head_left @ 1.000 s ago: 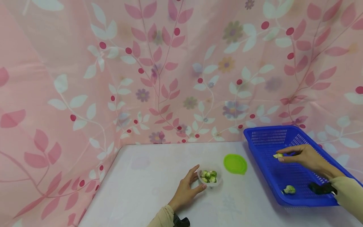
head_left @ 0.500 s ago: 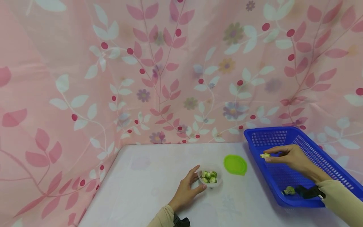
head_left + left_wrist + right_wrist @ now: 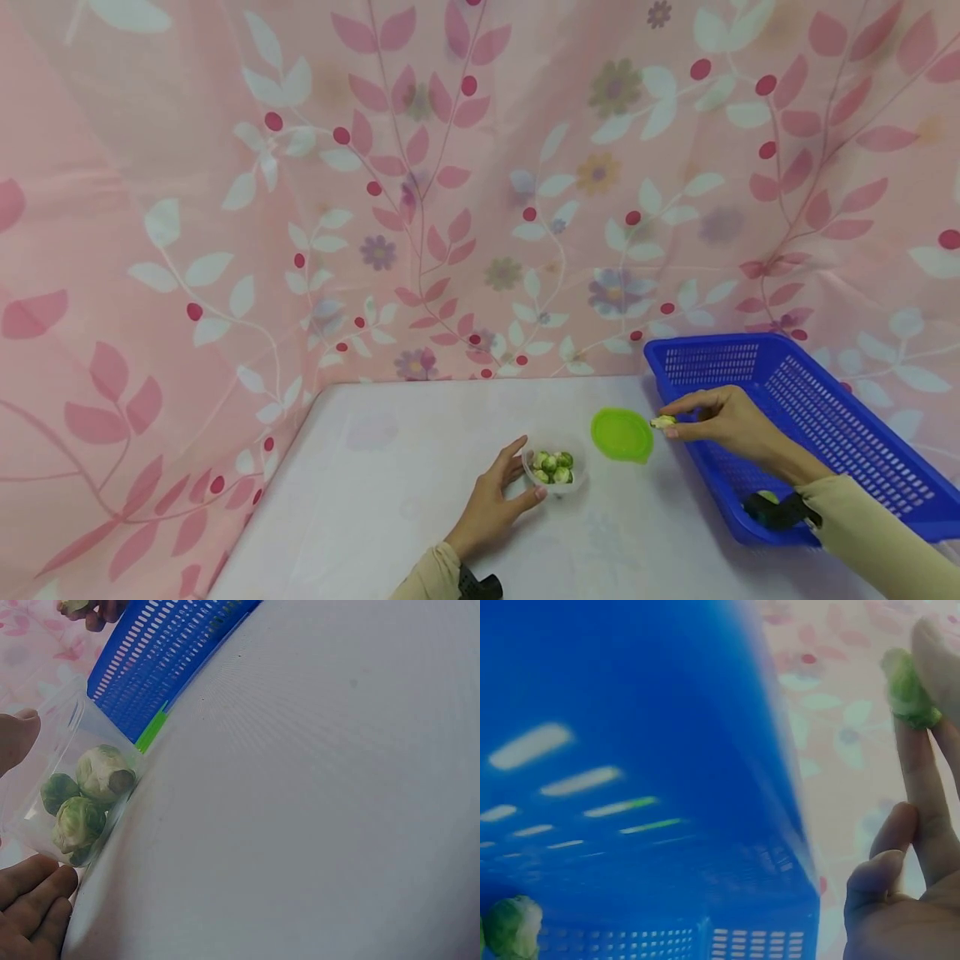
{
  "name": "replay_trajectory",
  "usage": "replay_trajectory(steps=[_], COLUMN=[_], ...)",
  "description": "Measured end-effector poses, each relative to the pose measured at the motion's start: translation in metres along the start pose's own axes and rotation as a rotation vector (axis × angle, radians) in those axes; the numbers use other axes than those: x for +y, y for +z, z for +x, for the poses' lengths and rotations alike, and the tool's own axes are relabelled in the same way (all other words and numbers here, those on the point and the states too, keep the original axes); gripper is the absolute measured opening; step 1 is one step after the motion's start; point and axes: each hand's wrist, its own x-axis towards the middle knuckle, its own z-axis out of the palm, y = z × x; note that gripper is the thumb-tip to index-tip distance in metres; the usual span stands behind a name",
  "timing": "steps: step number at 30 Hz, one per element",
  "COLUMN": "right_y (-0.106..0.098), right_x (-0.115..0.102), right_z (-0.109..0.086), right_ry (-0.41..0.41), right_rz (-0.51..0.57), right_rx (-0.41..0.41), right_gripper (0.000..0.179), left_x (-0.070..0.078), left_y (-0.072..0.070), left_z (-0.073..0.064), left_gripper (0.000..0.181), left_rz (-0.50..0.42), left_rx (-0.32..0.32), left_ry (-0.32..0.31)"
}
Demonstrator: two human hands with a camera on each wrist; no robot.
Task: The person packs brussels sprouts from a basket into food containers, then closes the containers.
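A small clear plastic container [image 3: 581,472] holding several Brussels sprouts [image 3: 553,467] stands on the white table. My left hand [image 3: 491,504] holds it from the left, thumb on the near side and fingers on the far side; the left wrist view shows the sprouts [image 3: 79,825] through its wall. Between thumb and fingertips, my right hand [image 3: 738,429] pinches one Brussels sprout [image 3: 663,422] just past the left rim of the blue basket [image 3: 832,400]. Another sprout [image 3: 514,926] lies in the basket, mostly covered by the right wrist gear in the head view.
A green lid [image 3: 622,433] lies flat on the table [image 3: 375,483] between the container and the basket. The basket takes up the table's right side. A pink floral curtain [image 3: 480,208] hangs behind the table.
My right hand has carried the pinched sprout leftward from above the basket to beyond its left rim, near the green lid. My left hand and the container have stayed in place.
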Motion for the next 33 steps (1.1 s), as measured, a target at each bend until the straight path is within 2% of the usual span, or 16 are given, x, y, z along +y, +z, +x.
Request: replay_trajectory(steps=[9, 14, 23, 28, 33], right_y=[0.004, 0.015, 0.047, 0.070, 0.093], right_x=[-0.021, -0.032, -0.051, -0.051, -0.048], right_z=[0.007, 0.010, 0.018, 0.023, 0.028], right_ry=[0.030, 0.037, 0.049, 0.030, 0.057], right_rz=[-0.002, 0.020, 0.048, 0.045, 0.078], right_rx=[0.019, 0.007, -0.008, -0.025, -0.045], right_gripper=[0.031, 0.034, 0.034, 0.031, 0.031], left_x=[0.000, -0.001, -0.001, -0.003, -0.001], left_y=[-0.001, 0.000, -0.001, -0.001, 0.000], left_z=[0.001, 0.001, 0.001, 0.001, 0.001], left_gripper=[0.080, 0.080, 0.079, 0.081, 0.083], left_rz=[0.009, 0.005, 0.003, 0.008, 0.013], left_rx=[0.005, 0.003, 0.003, 0.003, -0.001], left_ry=[0.002, -0.001, -0.008, -0.010, -0.012])
